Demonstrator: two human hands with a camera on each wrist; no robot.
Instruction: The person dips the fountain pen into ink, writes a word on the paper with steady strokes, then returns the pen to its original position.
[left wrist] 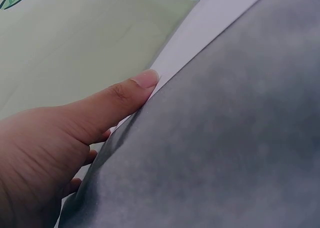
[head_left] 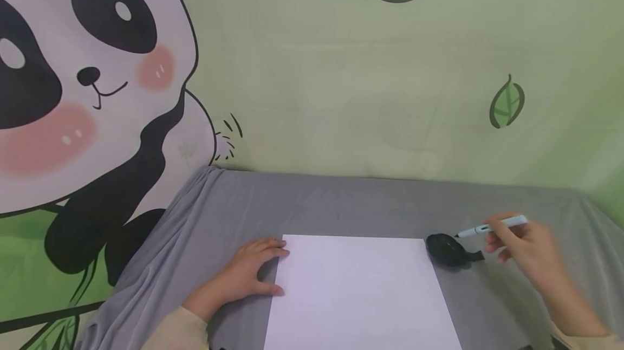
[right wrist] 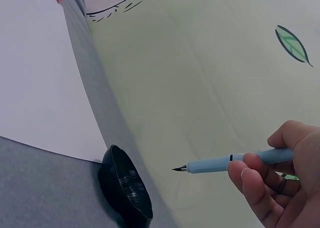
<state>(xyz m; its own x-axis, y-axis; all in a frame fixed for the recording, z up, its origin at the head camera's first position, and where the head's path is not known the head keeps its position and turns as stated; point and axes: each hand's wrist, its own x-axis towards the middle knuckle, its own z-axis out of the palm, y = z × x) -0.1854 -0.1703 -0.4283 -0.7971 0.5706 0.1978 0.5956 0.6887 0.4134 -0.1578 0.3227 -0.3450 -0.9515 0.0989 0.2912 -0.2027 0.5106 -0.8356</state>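
A large sheet of white paper (head_left: 358, 290) lies flat on the grey cloth. At its left edge rests my left hand (head_left: 248, 271), thumb and fingers spread, their tips touching the paper; the left wrist view shows the thumb (left wrist: 120, 98) lying straight on the margin. My right hand (head_left: 528, 247) pinches a light blue pen (right wrist: 207, 165) with a thin dark pointed tip. Just left of that hand, by the paper's upper right corner, sits a small black dish (head_left: 446, 251) with a short handle. In the head view the pen tip is over or beside the dish's rim; the right wrist view shows them apart.
Grey cloth (head_left: 331, 198) covers the table and hangs in folds at the left. Behind it stands a pale green backdrop (head_left: 312, 95) printed with a panda (head_left: 161, 160) and leaves.
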